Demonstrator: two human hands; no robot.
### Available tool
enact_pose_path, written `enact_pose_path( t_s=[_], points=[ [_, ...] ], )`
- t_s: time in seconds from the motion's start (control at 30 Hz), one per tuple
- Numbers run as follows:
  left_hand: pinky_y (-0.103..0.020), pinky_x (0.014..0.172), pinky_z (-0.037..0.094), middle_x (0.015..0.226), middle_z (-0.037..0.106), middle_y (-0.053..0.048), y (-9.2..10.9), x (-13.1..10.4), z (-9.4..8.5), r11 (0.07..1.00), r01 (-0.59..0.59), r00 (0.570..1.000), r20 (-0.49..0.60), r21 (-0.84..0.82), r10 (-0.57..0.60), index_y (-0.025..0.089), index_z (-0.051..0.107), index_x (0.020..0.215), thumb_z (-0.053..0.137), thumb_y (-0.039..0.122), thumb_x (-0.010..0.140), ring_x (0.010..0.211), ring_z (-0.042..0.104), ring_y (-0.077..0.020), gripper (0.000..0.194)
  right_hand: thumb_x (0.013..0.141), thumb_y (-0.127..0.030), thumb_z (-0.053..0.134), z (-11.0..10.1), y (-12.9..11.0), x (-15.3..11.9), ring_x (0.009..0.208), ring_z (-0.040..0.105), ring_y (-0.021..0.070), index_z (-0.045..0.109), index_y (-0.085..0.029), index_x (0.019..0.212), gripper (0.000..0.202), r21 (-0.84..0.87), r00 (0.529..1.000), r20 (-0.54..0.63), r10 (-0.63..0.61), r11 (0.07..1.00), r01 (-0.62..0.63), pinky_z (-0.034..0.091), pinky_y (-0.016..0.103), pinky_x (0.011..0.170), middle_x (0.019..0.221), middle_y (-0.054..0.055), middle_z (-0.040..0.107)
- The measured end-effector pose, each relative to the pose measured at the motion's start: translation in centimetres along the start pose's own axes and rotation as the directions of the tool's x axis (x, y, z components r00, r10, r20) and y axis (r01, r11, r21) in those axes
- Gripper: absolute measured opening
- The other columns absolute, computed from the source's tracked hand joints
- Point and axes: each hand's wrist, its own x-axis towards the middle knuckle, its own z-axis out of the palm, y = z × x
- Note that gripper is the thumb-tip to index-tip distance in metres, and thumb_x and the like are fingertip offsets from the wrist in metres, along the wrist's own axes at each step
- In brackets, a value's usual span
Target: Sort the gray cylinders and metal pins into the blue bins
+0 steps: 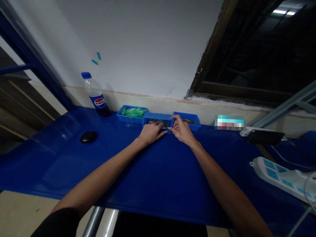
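My left hand [150, 133] reaches over the front of the middle blue bin [158, 116]. Its fingers are at the small dark contents, which I cannot name, and the thumb is stretched out apart. At the bin's right end, my right hand [182, 131] has its index finger on the upper rim and its thumb low by the front corner, gripping that side. Close to the right hand is another blue bin [197, 123] with small metal pieces [188, 121]. On the left stands a blue bin [122, 117] holding green plastic packets [134, 112].
A Pepsi bottle [99, 101] stands by the wall, with a black computer mouse [88, 137] in front of it on the blue table [155, 181]. To the right are a phone-like black device [267, 137], a white power strip [281, 176] with cables, and a metal frame [292, 100].
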Motion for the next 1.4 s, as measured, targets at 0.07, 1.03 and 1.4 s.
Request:
enact_pose_path(
  t_s=[0.07,1.03,1.4],
  points=[
    [-0.036,0.079,0.054,0.113,0.073,-0.019,0.6,0.5,0.1,0.998,0.029,0.999,0.038,0.061,-0.032,0.016,0.067,0.119,0.053,0.051,0.104,0.098,0.072,-0.0320,0.041,0.093,-0.026,0.067,0.4,0.4,-0.2,0.061,0.065,0.0154,0.048,-0.025,0.133,0.044,-0.027,1.000,-0.003,-0.024,0.999,0.024,0.050,0.025,0.058,0.079,-0.004,0.059],
    [-0.026,0.056,0.031,0.070,0.066,-0.002,-0.2,-2.6,0.7,0.957,0.040,0.999,0.041,-0.287,-0.029,0.019,0.065,0.080,0.073,0.057,0.090,0.061,0.058,-0.0160,0.040,0.102,-0.024,0.055,0.5,0.9,-2.1,0.071,0.073,0.0237,0.050,-0.023,0.120,0.018,-0.399,0.955,0.062,-0.291,0.869,0.291,0.051,0.030,0.066,0.087,0.007,0.073],
    [-0.034,0.079,0.050,0.096,0.069,-0.008,-0.1,-4.9,-0.8,0.970,-0.092,0.982,-0.179,-0.226,0.051,0.018,0.066,0.094,0.054,0.043,0.105,0.087,0.063,-0.0221,0.029,0.101,-0.032,0.059,-0.1,0.2,-0.8,0.070,0.073,0.0237,0.046,-0.026,0.121,0.024,-0.226,0.970,-0.074,-0.232,0.951,0.211,0.056,0.033,0.066,0.080,0.003,0.068]
  ],
)
